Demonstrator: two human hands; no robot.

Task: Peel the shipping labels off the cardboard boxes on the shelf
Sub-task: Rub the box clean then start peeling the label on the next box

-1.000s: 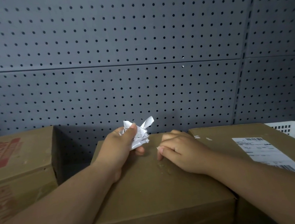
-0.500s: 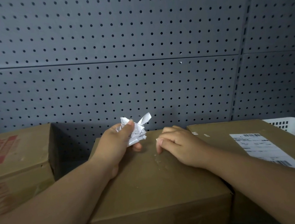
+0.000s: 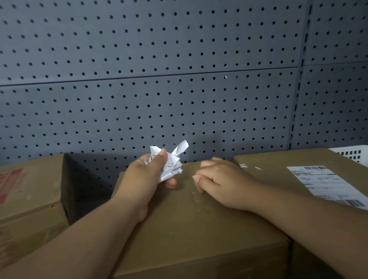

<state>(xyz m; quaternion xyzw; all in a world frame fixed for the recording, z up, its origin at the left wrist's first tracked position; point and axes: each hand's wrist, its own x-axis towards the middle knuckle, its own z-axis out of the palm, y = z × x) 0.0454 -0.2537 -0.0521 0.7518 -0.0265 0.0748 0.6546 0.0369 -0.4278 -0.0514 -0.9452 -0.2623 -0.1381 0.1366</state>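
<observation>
The left hand (image 3: 144,180) still grips the crumpled wad (image 3: 169,164) of peeled label, at 10 o'clock from the right hand (image 3: 222,185). That hand's curled fingers rest tips-down on the middle box (image 3: 189,230), holding nothing visible. Little has moved in the last second. Only flecks remain there, so this box looks done. At 3 o'clock, the right box (image 3: 273,166) carries an intact label (image 3: 328,187), likely next.

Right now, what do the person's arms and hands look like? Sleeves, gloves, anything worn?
Both hands are bare, with no gloves. The left hand and right hand show no rings. The left forearm and right forearm are uncovered as far as the frame reaches: no sleeve edge, watch or band in view. The fingernails that show look short and unpainted.
</observation>
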